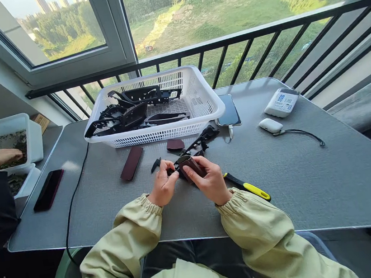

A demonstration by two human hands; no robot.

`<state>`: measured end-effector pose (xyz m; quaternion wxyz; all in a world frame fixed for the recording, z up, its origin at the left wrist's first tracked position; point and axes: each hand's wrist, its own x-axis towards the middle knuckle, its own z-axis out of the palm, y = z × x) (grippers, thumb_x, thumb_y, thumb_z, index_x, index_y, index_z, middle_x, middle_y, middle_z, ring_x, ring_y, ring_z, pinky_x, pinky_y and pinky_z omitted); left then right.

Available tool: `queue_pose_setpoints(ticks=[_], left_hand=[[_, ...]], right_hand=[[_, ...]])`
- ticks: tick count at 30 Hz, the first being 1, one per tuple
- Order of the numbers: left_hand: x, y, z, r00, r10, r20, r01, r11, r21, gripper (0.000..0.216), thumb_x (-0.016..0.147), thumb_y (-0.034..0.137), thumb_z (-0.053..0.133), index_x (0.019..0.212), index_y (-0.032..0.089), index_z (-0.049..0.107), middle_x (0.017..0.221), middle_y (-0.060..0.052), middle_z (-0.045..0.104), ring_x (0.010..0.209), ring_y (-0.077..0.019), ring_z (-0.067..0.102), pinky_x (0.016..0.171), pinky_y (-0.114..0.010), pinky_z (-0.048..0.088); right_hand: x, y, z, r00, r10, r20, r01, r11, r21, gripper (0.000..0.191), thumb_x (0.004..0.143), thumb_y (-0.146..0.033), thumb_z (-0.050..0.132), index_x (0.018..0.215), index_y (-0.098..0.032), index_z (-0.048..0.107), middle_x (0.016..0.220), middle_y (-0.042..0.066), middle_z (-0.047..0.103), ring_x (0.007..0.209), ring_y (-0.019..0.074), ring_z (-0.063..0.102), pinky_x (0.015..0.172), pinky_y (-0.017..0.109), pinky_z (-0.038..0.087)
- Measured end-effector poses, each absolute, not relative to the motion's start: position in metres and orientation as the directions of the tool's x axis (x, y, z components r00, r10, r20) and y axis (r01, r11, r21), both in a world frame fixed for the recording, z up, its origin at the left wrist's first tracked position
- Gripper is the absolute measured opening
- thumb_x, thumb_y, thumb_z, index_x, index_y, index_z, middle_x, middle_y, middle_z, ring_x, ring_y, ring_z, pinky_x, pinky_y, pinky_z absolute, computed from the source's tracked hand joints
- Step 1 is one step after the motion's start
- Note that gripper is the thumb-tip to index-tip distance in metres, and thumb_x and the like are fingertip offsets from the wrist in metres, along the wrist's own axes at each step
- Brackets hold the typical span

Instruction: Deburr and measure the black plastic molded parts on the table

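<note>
Black plastic part (208,135), long and ribbed, positioned in front of the white basket (215,107), low over the counter (300,178) and between both hands. Left hand (163,188): grip closed to a pinch, apparently on the near end of the black plastic part; exact contact hidden by the fingers. Right hand (212,181): grip closed around a dark brown piece (188,160), thumb along the near face, fingers wrapped about the far side. Two-handed hold, judged suitable for steadying and turning close to the body. Maroon strip (132,164) and maroon patch (175,145) laid flat just in front of the basket, presumably for short reach. Yellow-and-black handle (251,188) to the front right of the basket, just beside the right hand, probably for quick pickup; far end not visible. Black mouldings (134,114) heaped inside the basket, likely for containment. Appearance of the black plastic part: slender, dark, irregular in outline, with recesses and projections toward the basket end. Appearance of the dark brown piece: smooth, slightly glossy, with a curved upper edge. Attachment between the two: not determinable from this angle.
</note>
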<state>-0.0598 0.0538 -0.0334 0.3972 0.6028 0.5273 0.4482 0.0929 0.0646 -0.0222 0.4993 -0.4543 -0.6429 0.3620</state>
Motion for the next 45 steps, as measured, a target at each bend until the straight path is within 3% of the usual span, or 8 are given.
queue_pose_setpoints(ticks=[6,12,17,29,33,36,40,45], left_hand=[[-0.059,0.052,-0.041,0.091,0.980,0.175,0.347,-0.196,0.917,0.010,0.082,0.028,0.046,0.088,0.022,0.042,0.077,0.001,0.049,0.069,-0.0159,0.045,0.068,-0.030,0.036],[-0.057,0.051,-0.041,0.093,0.971,0.220,0.399,-0.239,0.885,0.009,0.083,0.026,0.046,0.089,0.022,0.042,0.078,0.001,0.050,0.069,-0.0152,0.048,0.067,-0.030,0.040],[-0.057,0.051,-0.040,0.099,0.963,0.249,0.385,-0.268,0.883,0.007,0.084,0.026,0.044,0.089,0.022,0.041,0.078,0.001,0.050,0.070,-0.0154,0.049,0.068,-0.030,0.041],[-0.055,0.051,-0.035,0.054,0.985,0.166,0.330,-0.175,0.928,0.011,0.081,0.030,0.051,0.084,0.022,0.043,0.075,0.002,0.049,0.065,-0.0138,0.046,0.065,-0.028,0.037],[-0.055,0.056,-0.034,-0.107,0.989,0.098,0.172,-0.078,0.982,0.020,0.080,0.034,0.060,0.077,0.021,0.044,0.068,0.005,0.042,0.061,-0.0111,0.039,0.062,-0.026,0.034],[-0.054,0.061,-0.032,-0.233,0.972,-0.007,-0.102,-0.017,0.995,0.030,0.074,0.035,0.068,0.069,0.020,0.041,0.063,0.006,0.038,0.058,-0.0086,0.036,0.058,-0.022,0.033],[-0.054,0.067,-0.025,-0.240,0.948,-0.211,-0.460,0.081,0.884,0.041,0.065,0.036,0.075,0.065,0.020,0.038,0.058,0.008,0.041,0.053,-0.0055,0.038,0.052,-0.017,0.034],[-0.055,0.068,-0.018,-0.178,0.926,-0.333,-0.649,0.144,0.747,0.036,0.065,0.036,0.077,0.074,0.019,0.046,0.065,0.007,0.055,0.057,-0.0067,0.054,0.054,-0.017,0.045]], right_hand=[[0.091,0.064,-0.022,-0.120,0.877,0.466,0.303,0.479,-0.824,0.009,0.085,-0.025,0.058,0.086,-0.019,0.064,0.073,0.001,0.068,0.058,0.0128,0.058,0.054,0.023,0.046],[0.089,0.062,-0.024,-0.024,0.859,0.511,0.340,0.488,-0.804,0.004,0.084,-0.020,0.059,0.085,-0.019,0.063,0.066,-0.001,0.065,0.051,0.0110,0.056,0.048,0.021,0.044],[0.089,0.061,-0.024,-0.120,0.821,0.558,0.324,0.564,-0.760,0.005,0.085,-0.019,0.059,0.087,-0.019,0.063,0.072,0.000,0.067,0.058,0.0115,0.059,0.052,0.021,0.046],[0.090,0.063,-0.026,-0.033,0.848,0.528,0.347,0.505,-0.790,0.005,0.084,-0.021,0.059,0.085,-0.019,0.063,0.069,-0.001,0.065,0.055,0.0114,0.056,0.051,0.022,0.045],[0.091,0.063,-0.025,0.019,0.876,0.482,0.265,0.460,-0.847,0.006,0.082,-0.025,0.060,0.084,-0.019,0.062,0.064,-0.003,0.062,0.048,0.0098,0.050,0.044,0.021,0.041],[0.092,0.063,-0.023,0.078,0.893,0.443,0.230,0.417,-0.880,0.007,0.081,-0.026,0.061,0.083,-0.019,0.061,0.059,-0.005,0.057,0.045,0.0088,0.045,0.042,0.021,0.038],[0.093,0.060,-0.021,0.088,0.899,0.428,0.214,0.403,-0.890,0.008,0.080,-0.028,0.060,0.082,-0.020,0.060,0.057,-0.006,0.054,0.043,0.0083,0.041,0.040,0.021,0.035],[0.093,0.057,-0.020,0.001,0.892,0.452,0.214,0.441,-0.872,0.008,0.080,-0.027,0.060,0.084,-0.020,0.060,0.054,-0.006,0.053,0.042,0.0087,0.042,0.040,0.021,0.036]])
